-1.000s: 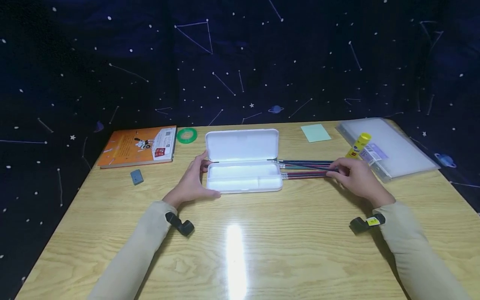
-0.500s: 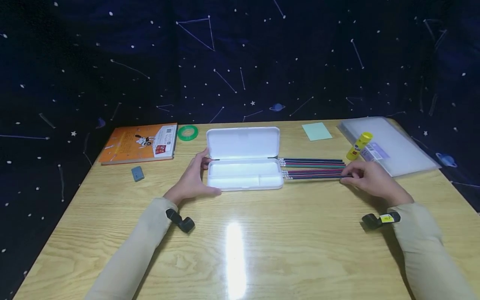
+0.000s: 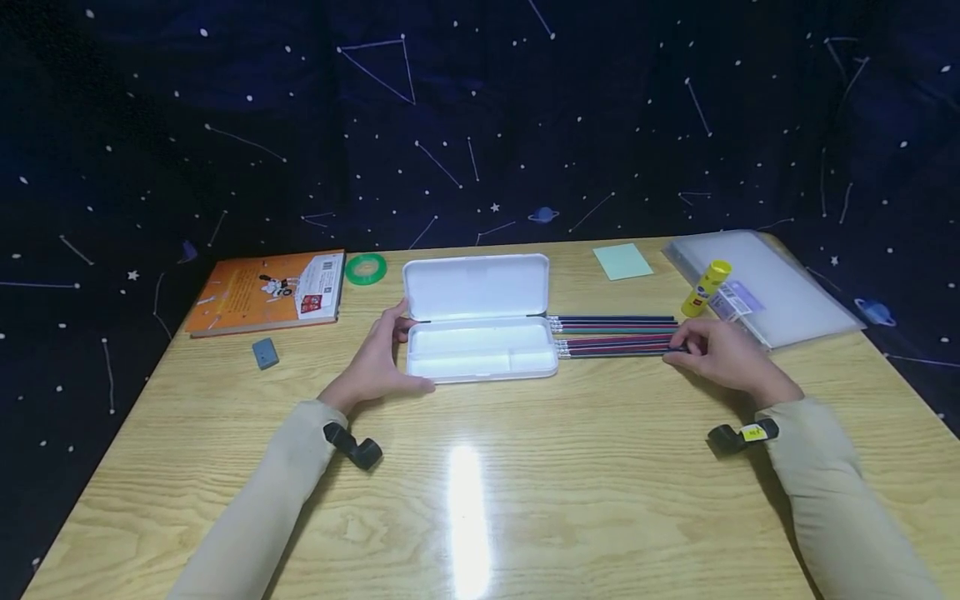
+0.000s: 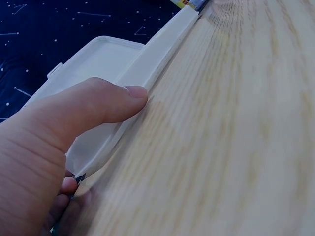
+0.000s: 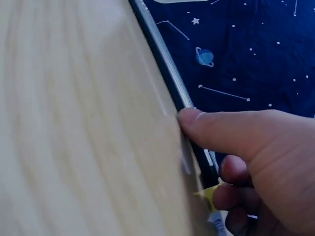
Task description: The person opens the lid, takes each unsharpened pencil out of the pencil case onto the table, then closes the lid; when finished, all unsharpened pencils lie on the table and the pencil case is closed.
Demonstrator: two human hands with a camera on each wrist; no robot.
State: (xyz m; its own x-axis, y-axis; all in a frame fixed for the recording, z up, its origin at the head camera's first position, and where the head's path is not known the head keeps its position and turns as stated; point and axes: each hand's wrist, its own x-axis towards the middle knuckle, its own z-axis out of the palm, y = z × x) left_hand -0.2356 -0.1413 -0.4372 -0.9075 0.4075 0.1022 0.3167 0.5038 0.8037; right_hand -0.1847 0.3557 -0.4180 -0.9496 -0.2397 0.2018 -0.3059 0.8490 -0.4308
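Observation:
An opened white pencil case (image 3: pixel 483 350) lies on the table with its lid tilted back. My left hand (image 3: pixel 378 354) grips its left end; in the left wrist view the thumb (image 4: pixel 115 101) presses the front wall and other fingertips sit near the hinge side. Right of the case lie several dark striped pencils (image 3: pixel 611 344) in two bunches, metal-ferruled ends towards the case. My right hand (image 3: pixel 712 354) pinches the front bunch at its right end. The right wrist view shows the thumb (image 5: pixel 221 128) against a dark pencil (image 5: pixel 165 64). How many pencils it holds is hidden.
A yellow glue stick (image 3: pixel 707 287) stands just behind my right hand, beside a clear plastic folder (image 3: pixel 787 292). At the back are a pale green sticky note (image 3: pixel 622 261), green tape roll (image 3: pixel 366 269) and orange book (image 3: pixel 255 292). A grey-blue eraser (image 3: pixel 265 353) lies left.
The right hand has moved from a slanted pencil over the rear bunch to the right end of the front bunch. The pencils now lie parallel. The left hand stays on the case.

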